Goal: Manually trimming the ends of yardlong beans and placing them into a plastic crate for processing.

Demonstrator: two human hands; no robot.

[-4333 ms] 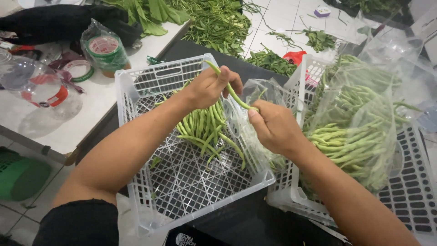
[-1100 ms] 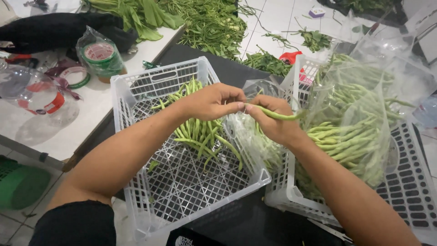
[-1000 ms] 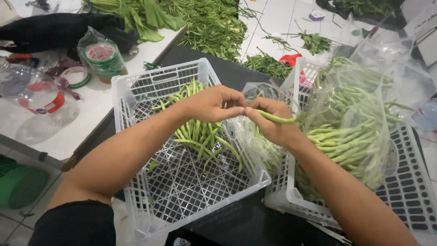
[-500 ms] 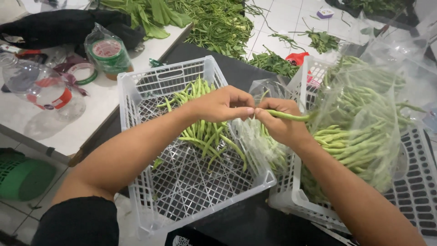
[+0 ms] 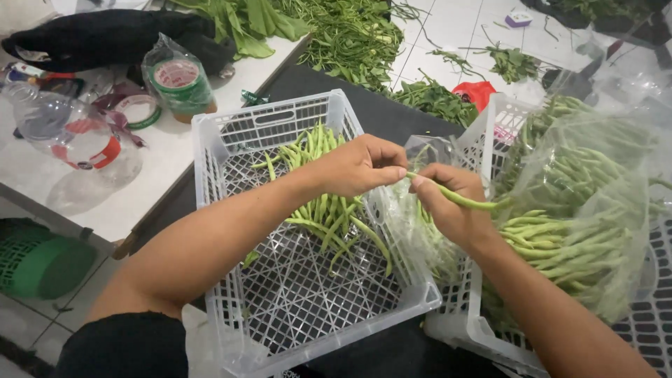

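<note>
My right hand (image 5: 448,206) holds a single green bean (image 5: 465,201) that sticks out to the right. My left hand (image 5: 360,164) pinches that bean's left tip with thumb and fingers. Both hands hover over the right rim of a white plastic crate (image 5: 231,150). A loose pile of green beans (image 5: 323,199) lies on the crate's mesh floor under my left hand. To the right, a big clear plastic bag of green beans (image 5: 584,210) bulges out of a second white crate (image 5: 455,329).
Leafy greens (image 5: 350,35) lie scattered across the far floor, with a red bag (image 5: 477,91) among them. On the white surface at left are a clear plastic bottle (image 5: 66,133), tape rolls (image 5: 175,77) and a black cloth (image 5: 105,35). A green basket (image 5: 38,262) sits low at left.
My hands, apart earlier with the left one lifting a bean, have come together on one bean over the crate rim. The view has shifted slightly.
</note>
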